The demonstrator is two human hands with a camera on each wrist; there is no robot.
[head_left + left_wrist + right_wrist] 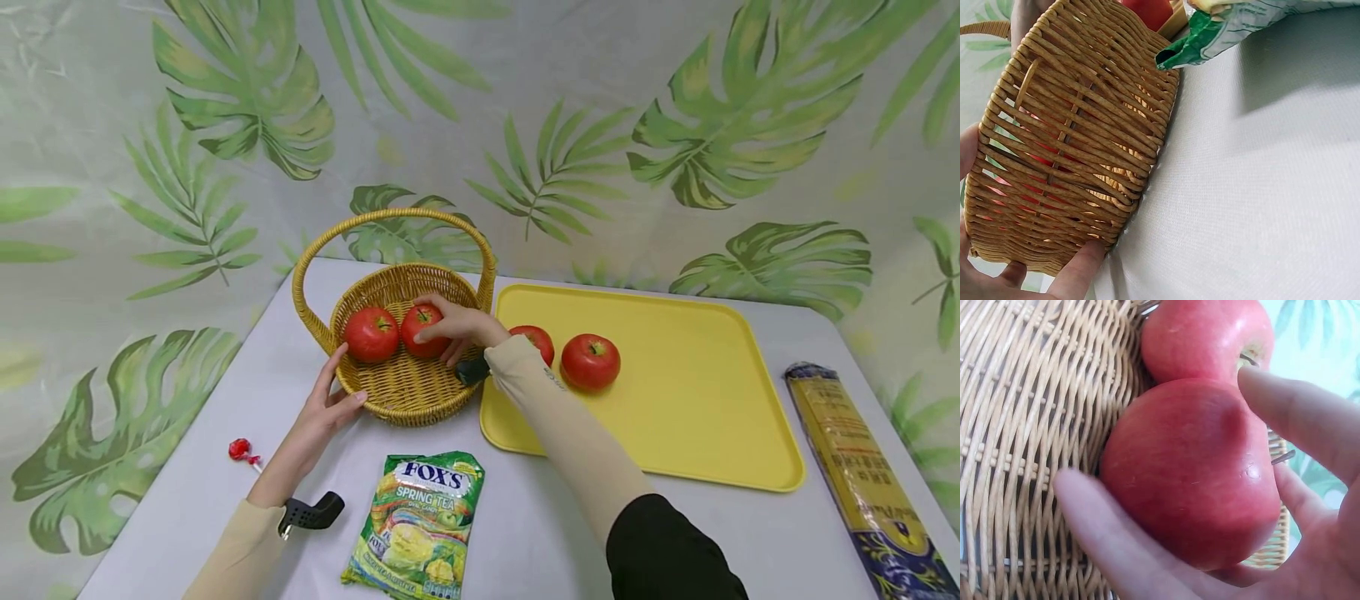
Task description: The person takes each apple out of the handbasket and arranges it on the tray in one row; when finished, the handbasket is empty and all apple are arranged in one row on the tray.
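A round wicker basket (pixel 408 392) with a tall hoop handle (pixel 393 212) stands at the table's back left. My left hand (pixel 318 417) holds its front left side, with the thumb near the rim and fingers against the woven wall (pixel 1072 137). Inside the basket, two red apples lie side by side: a left apple (pixel 372 334) and a right apple (pixel 422 327). My right hand (pixel 461 325) reaches in around the right apple (pixel 1191 475). Its fingers are spread about the fruit, and one fingertip (pixel 1063 481) stands apart from it over the weave.
A yellow tray (pixel 675 400) on the right bears two more apples, one (pixel 590 362) in full view and one (pixel 534 340) partly behind my right forearm. A green candy bag (pixel 420 525), a red lollipop (pixel 240 450) and a long yellow packet (pixel 862 467) lie on the white table.
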